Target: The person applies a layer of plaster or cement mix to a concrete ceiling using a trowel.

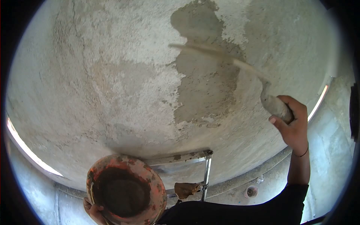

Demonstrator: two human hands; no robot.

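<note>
My right hand (296,125) is wrapped round the handle of a trowel (249,68), whose long thin blade reaches up and left, seen nearly edge-on and slightly blurred. Behind the blade, a dark damp patch of plaster (208,88) shows on the rough grey wall (123,82). At the lower left my left hand (94,210) grips the rim of an orange, mortar-smeared basin (156,185). Grey-brown mortar (123,193) lies inside the basin. Part of that hand is hidden beneath the basin.
A metal ladder or stand (206,172) with a plaster-spattered top bar stands between me and the wall. A torn brown piece (186,190) hangs at its side. Down on the floor is a small round container (251,192). Bright gaps show at the wall's left and right edges.
</note>
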